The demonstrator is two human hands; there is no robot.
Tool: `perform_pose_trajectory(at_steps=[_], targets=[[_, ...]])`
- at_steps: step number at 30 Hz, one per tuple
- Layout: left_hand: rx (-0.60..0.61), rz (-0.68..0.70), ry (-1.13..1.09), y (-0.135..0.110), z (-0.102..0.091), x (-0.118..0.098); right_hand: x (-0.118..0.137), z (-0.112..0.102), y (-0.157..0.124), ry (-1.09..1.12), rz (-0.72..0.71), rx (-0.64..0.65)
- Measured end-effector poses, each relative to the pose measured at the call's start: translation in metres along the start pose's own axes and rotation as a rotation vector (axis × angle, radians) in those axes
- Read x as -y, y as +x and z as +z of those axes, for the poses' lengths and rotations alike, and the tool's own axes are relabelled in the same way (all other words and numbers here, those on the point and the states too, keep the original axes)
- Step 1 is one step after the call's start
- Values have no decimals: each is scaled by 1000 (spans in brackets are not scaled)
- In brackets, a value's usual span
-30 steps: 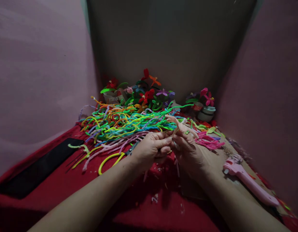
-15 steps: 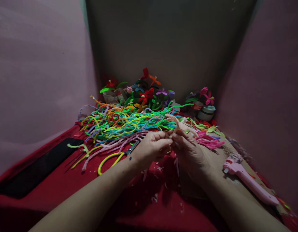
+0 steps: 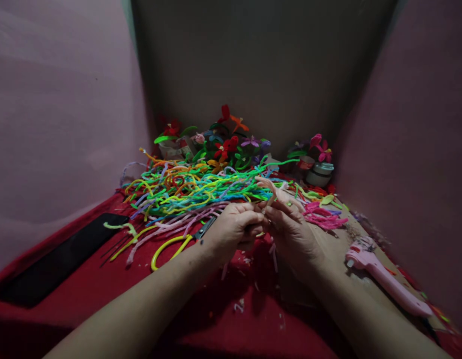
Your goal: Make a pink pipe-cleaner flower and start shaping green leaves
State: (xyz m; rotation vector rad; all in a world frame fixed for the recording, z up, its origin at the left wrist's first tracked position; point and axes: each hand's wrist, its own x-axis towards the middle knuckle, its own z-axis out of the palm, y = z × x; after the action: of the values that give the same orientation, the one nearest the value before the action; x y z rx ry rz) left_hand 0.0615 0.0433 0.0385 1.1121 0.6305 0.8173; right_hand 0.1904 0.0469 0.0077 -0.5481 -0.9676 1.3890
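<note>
Red cloth (image 3: 204, 319); hands (image 3: 233, 227) (image 3: 293, 237) pinch pale stem (image 3: 273, 190); label (image 3: 186, 148) illegible.

Mid-frame, the pale pink strip (image 3: 270, 184) and heaped stems (image 3: 201, 187) look fuzzy. The red cloth (image 3: 96, 279) is dull. Lower right, the glue gun (image 3: 388, 282) is smooth plastic.

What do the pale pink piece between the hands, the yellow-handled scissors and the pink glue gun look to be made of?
Pale pink piece: probably fuzzy chenille, judging by its soft-looking, matte strands.
Scissors: dark blades, likely metal; smooth yellow handles, probably plastic.
Glue gun: likely molded plastic, from its smooth, evenly pink body.
</note>
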Motion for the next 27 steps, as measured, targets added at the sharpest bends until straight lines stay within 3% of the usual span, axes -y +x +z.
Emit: perform_pose_trajectory(at_steps=[4, 11, 17, 21, 27], targets=[[-132, 100, 276, -1, 5, 1, -1, -2, 0, -8, -1, -10], [-333, 534, 1154, 0, 1, 16, -1, -1, -2, 6, -40, -64], [-349, 703, 1755, 2, -9, 27, -2, 2, -5, -106, -109, -24], [-310, 792, 1748, 2, -14, 26, 1, 5, -8, -217, -145, -3], [-297, 876, 1468, 3, -14, 24, 6, 6, -6, -234, -130, 11]])
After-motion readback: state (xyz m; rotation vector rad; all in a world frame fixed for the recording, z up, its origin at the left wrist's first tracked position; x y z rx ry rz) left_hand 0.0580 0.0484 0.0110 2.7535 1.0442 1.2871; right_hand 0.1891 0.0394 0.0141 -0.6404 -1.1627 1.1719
